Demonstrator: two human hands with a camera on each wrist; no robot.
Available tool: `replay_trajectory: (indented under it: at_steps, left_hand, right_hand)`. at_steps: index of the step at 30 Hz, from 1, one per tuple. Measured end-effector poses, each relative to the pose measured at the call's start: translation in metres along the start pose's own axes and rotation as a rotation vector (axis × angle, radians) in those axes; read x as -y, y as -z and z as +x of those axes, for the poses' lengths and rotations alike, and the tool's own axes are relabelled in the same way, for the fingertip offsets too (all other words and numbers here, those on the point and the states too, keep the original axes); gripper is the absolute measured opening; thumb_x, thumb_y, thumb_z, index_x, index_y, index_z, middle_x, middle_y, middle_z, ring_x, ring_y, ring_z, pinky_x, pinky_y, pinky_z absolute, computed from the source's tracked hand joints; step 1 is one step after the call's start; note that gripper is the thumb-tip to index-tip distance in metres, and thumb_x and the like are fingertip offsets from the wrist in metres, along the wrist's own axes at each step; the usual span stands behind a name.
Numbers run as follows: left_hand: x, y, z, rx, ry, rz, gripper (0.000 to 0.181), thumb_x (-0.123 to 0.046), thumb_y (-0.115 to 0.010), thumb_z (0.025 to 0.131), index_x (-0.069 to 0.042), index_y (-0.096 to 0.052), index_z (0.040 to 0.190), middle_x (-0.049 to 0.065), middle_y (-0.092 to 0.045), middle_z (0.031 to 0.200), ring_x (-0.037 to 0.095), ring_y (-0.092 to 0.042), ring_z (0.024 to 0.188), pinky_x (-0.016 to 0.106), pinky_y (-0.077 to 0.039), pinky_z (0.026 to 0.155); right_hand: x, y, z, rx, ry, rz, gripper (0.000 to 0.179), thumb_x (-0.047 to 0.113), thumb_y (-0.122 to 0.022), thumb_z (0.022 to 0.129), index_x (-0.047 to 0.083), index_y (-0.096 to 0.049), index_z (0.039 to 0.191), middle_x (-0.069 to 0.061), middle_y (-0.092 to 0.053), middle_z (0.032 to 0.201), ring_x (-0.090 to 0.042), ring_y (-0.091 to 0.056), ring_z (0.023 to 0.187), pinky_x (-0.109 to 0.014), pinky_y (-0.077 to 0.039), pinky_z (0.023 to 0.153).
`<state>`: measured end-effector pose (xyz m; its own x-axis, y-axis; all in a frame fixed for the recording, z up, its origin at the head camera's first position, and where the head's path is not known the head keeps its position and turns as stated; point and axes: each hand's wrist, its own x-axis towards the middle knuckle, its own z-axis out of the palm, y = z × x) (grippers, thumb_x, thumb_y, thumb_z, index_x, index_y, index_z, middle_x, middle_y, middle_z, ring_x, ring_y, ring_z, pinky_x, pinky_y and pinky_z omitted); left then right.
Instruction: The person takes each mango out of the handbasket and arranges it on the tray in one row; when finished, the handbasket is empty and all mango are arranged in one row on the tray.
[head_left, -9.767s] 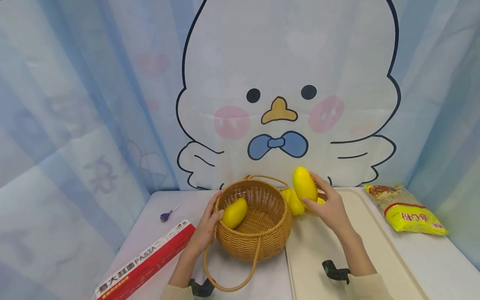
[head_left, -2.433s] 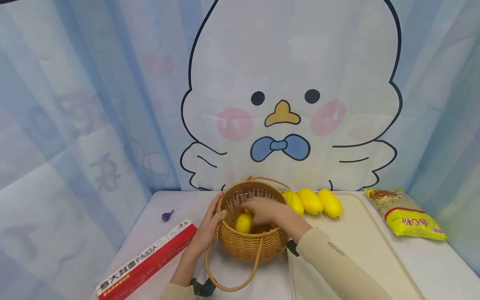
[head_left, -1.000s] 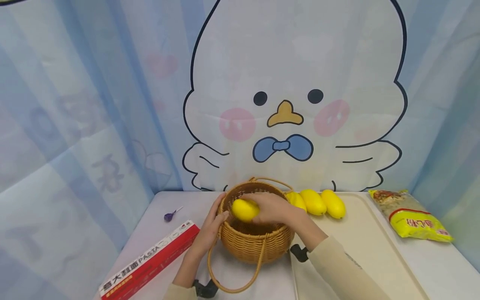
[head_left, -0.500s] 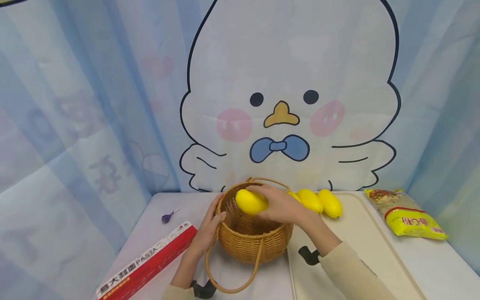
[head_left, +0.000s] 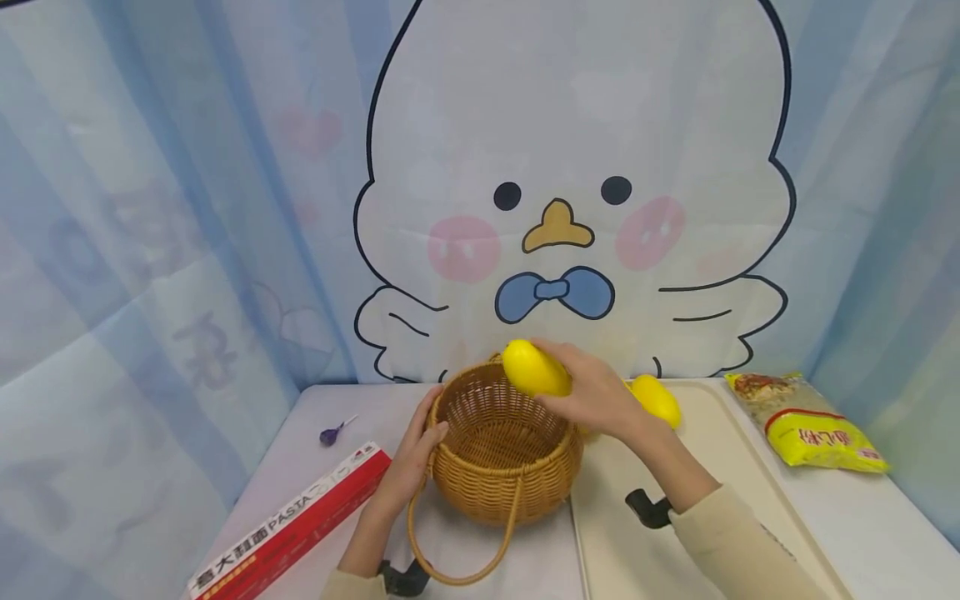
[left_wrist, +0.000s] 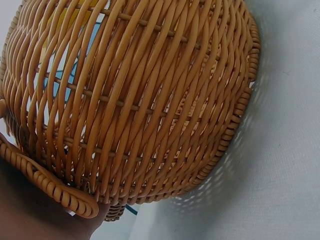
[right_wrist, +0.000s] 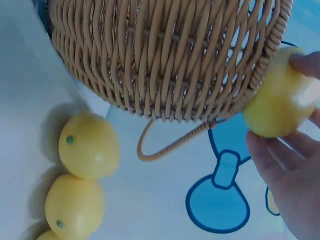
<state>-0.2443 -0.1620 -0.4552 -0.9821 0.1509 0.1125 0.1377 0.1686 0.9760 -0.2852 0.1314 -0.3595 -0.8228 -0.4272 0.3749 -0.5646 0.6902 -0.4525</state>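
A round wicker basket [head_left: 498, 492] stands upright on the table, its looped handle hanging in front. My left hand [head_left: 408, 462] grips its left rim, thumb over the edge; the woven wall fills the left wrist view. Above the basket's far right rim, my right hand [head_left: 596, 396] holds a yellow mango [head_left: 534, 368] between thumb and fingers. Inside the basket only bare woven floor shows. Beside it, a mango [head_left: 657, 402] lies at the tray's back; the right wrist view shows another mango [right_wrist: 75, 206] in that row, which my right hand mostly hides in the head view.
A cream tray [head_left: 675, 533] lies right of the basket. Beyond it sits a bag of dry food [head_left: 813, 429]. At the left are a red and white pasta box [head_left: 292, 525] and a purple lollipop [head_left: 330, 435]. A printed curtain [head_left: 555, 125] hangs behind the table.
My right hand has lifted the mango out of the basket, up and to the right over the far rim. My left hand has stayed on the left rim.
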Motion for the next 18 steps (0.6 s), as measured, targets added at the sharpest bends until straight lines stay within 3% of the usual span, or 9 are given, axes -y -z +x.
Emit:
replay_trajectory:
  at_steps: [7,18]
  left_hand:
    - [-0.001,0.0,0.0,-0.003,-0.013,0.003,0.054,-0.035,-0.042,0.105,-0.048,-0.021,0.153,-0.008,-0.017,0.165,0.028,-0.014,0.155,0.062,-0.018,0.122]
    - [0.0,0.0,0.001,0.005,-0.009,0.011,0.053,-0.034,-0.04,0.105,-0.052,-0.02,0.151,-0.009,-0.016,0.166,0.028,-0.014,0.156,0.063,-0.017,0.122]
  right_hand:
    - [-0.015,0.018,-0.005,-0.079,0.002,-0.063,0.076,0.032,-0.076,0.085,0.021,-0.041,0.151,-0.006,-0.054,0.146,-0.028,-0.057,0.124,-0.049,-0.053,0.101]
    - [-0.048,0.043,-0.023,-0.153,-0.081,-0.131,0.077,0.026,-0.077,0.084,0.018,-0.041,0.151,-0.014,-0.056,0.141,-0.034,-0.058,0.119,-0.056,-0.053,0.096]
